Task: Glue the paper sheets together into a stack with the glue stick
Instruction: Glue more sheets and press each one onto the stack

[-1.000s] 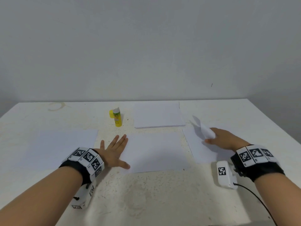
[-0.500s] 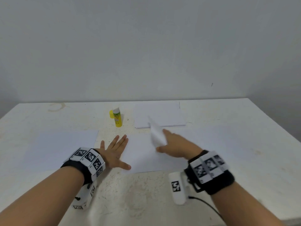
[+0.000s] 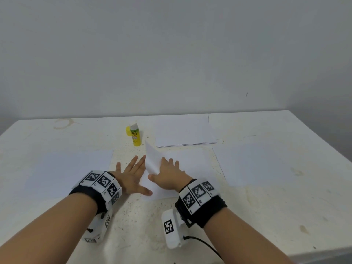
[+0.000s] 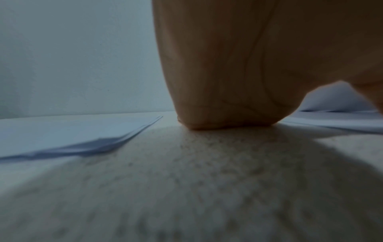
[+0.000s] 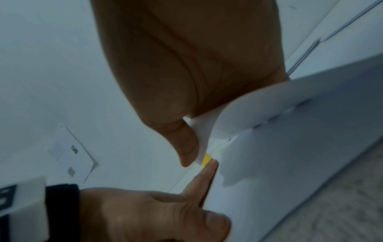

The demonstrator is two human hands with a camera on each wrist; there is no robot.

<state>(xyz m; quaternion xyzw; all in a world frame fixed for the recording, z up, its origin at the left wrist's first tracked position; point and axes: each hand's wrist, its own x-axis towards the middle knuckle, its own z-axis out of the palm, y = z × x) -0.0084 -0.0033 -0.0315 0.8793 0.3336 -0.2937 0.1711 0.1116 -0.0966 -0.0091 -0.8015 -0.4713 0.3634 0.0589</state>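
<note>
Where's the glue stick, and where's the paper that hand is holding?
glue stick [image 3: 135, 137], head view, on its yellow label.
paper [image 3: 152, 159], head view, on its lifted corner.
right hand [image 3: 168, 175], head view, on its back.

- Bare forearms, no sleeves, entering from the lower corners of the head view
- Left hand [image 3: 133, 178]: black fabric wristband [image 3: 89, 195] at lower left, topped by white square blocks printed with black-and-white coded markers [image 3: 103, 181]
- Beneath that wrist, a white box-shaped camera unit [image 3: 99, 229] bearing a coded marker
- Right hand [image 3: 168, 175]: matching black wristband [image 3: 209, 210] with white marker blocks [image 3: 198, 193]
- Rounded white camera housing [image 3: 170, 228] with one coded marker, lower centre; thin black cable [image 3: 207, 246] trailing from it
</note>
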